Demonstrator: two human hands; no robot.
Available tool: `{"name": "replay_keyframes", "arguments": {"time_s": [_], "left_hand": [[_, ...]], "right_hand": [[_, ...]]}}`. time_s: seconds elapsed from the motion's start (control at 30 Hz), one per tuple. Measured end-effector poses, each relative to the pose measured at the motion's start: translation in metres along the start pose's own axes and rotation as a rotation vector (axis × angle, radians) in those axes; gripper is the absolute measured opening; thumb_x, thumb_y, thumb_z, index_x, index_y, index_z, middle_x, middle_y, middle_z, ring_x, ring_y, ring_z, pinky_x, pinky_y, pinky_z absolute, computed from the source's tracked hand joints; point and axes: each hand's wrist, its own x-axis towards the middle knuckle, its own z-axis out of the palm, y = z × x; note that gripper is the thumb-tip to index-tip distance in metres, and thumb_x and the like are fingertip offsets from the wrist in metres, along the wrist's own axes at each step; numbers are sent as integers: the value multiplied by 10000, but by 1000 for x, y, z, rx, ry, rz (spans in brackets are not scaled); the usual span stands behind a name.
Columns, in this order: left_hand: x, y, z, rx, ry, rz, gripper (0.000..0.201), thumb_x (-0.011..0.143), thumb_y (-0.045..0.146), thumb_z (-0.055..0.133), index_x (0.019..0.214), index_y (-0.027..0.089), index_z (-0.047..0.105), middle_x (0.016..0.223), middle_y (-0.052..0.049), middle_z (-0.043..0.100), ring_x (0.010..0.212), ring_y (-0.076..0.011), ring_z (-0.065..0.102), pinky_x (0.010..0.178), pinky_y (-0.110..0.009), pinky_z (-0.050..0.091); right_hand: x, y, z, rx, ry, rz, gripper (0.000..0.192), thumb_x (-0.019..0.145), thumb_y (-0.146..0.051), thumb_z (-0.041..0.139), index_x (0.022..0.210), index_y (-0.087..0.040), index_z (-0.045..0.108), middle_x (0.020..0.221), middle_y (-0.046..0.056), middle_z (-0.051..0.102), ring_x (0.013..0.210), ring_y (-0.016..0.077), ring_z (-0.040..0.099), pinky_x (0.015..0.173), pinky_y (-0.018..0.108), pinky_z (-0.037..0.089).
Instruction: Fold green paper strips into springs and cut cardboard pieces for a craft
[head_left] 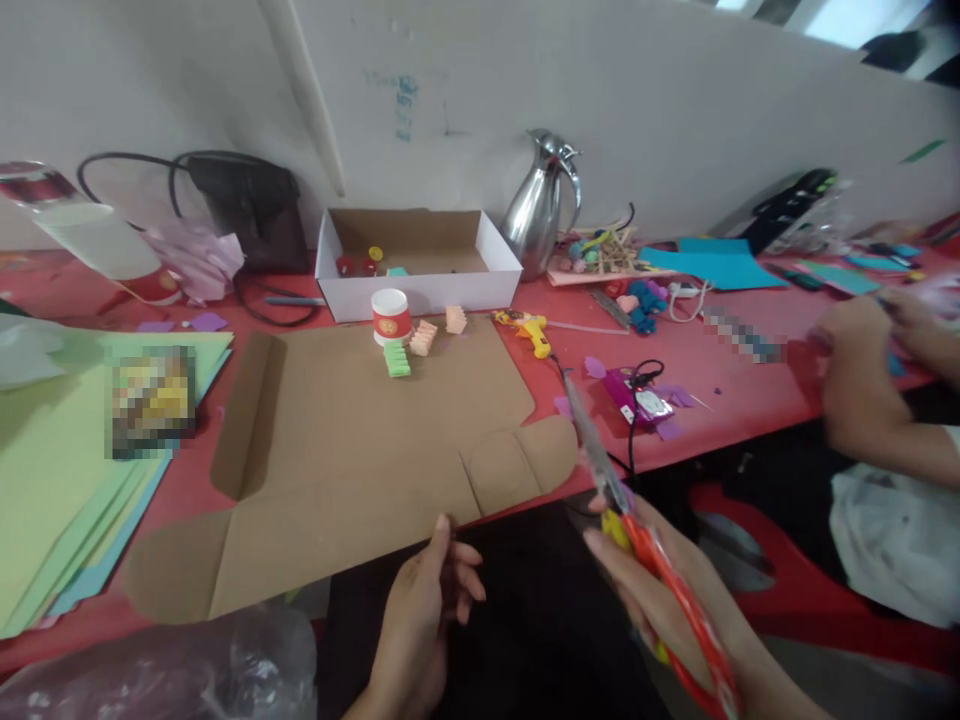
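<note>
In my right hand (pixel 675 580) is a pair of scissors (pixel 645 540) with orange-red and yellow handles. The long blades point up and away, over the table's front edge. My left hand (pixel 427 610) is at the near edge of a flattened brown cardboard sheet (pixel 337 500), thumb up and fingers loosely curled apart. Whether the thumb touches the cardboard I cannot tell. On the sheet's far side stand a red and white paper cup (pixel 391 317), a folded green paper piece (pixel 397 360) and folded peach paper pieces (pixel 424 338).
Behind the sheet are a white open box (pixel 420 297) and a steel jug (pixel 536 205). A yellow glue gun (pixel 534 335) with its cord lies to the right. Coloured paper (pixel 45 470) is stacked left. Another person's arm (pixel 862 380) is at far right.
</note>
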Motion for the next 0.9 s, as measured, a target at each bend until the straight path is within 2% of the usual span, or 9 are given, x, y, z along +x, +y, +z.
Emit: {"name": "replay_keyframes", "arguments": {"time_s": [0.07, 0.1, 0.13, 0.2, 0.27, 0.43, 0.57, 0.67, 0.9], "left_hand": [[-6, 9, -5, 229, -115, 56, 568, 784, 676, 499, 618, 160, 667, 440, -61, 568, 344, -118, 400, 393, -245, 272], [-6, 16, -7, 372, -137, 173, 518, 795, 638, 521, 648, 171, 690, 484, -76, 600, 383, -147, 463, 415, -263, 327], [-4, 24, -10, 521, -95, 380, 391, 801, 550, 583, 730, 192, 724, 595, -87, 654, 506, -181, 559, 501, -281, 410], [8, 41, -16, 777, 108, 806, 224, 830, 382, 601, 937, 244, 742, 923, -113, 703, 878, -265, 624, 789, -362, 471], [27, 54, -21, 1015, 260, 998, 267, 874, 266, 520, 1062, 235, 707, 1049, -132, 664, 988, -298, 583, 877, -429, 446], [63, 55, -28, 1298, 300, 1041, 357, 926, 237, 428, 1219, 180, 624, 1058, -134, 604, 869, -245, 600, 758, -355, 489], [61, 49, -25, 1462, 364, 1046, 373, 941, 241, 401, 1231, 230, 634, 987, -102, 594, 817, -225, 574, 671, -326, 474], [57, 49, -23, 1543, 381, 1021, 387, 925, 197, 414, 1253, 236, 618, 998, -96, 586, 862, -231, 566, 679, -327, 473], [52, 54, -20, 1594, 366, 965, 411, 923, 194, 408, 1290, 249, 585, 984, -92, 571, 887, -240, 556, 676, -334, 470]], "right_hand": [[13, -2, 0, 1, 110, -67, 508, 797, -557, 607, 1151, -223, 462, 647, -36, 559, 431, 119, 526, 413, 233, 452], [20, -3, 2, -2, 132, -92, 487, 791, -525, 623, 1130, -213, 466, 695, -14, 591, 499, 142, 582, 480, 257, 496], [27, -4, 4, -5, 136, -111, 471, 785, -498, 632, 1118, -209, 466, 741, 5, 614, 563, 163, 619, 538, 279, 519], [38, -6, 11, -59, 135, -171, 432, 788, -454, 627, 1112, -217, 468, 795, 20, 636, 651, 186, 647, 611, 300, 521], [45, -11, 18, -194, 149, -234, 364, 809, -409, 602, 1104, -233, 482, 782, 12, 642, 677, 191, 641, 637, 298, 486], [52, -28, 29, -412, 208, -243, 272, 822, -361, 571, 1060, -245, 511, 681, -17, 618, 626, 186, 602, 603, 278, 400], [62, -24, 32, -239, 178, -328, 270, 771, -350, 619, 987, -225, 516, 672, -36, 577, 611, 150, 569, 588, 255, 415], [70, -27, 37, -40, 62, -333, 308, 737, -339, 620, 994, -222, 496, 577, -81, 504, 467, 105, 478, 457, 215, 359], [88, -106, 40, 152, -169, -220, 415, 641, -212, 559, 1047, -200, 474, 426, -106, 459, 335, 78, 380, 343, 161, 239]]}}
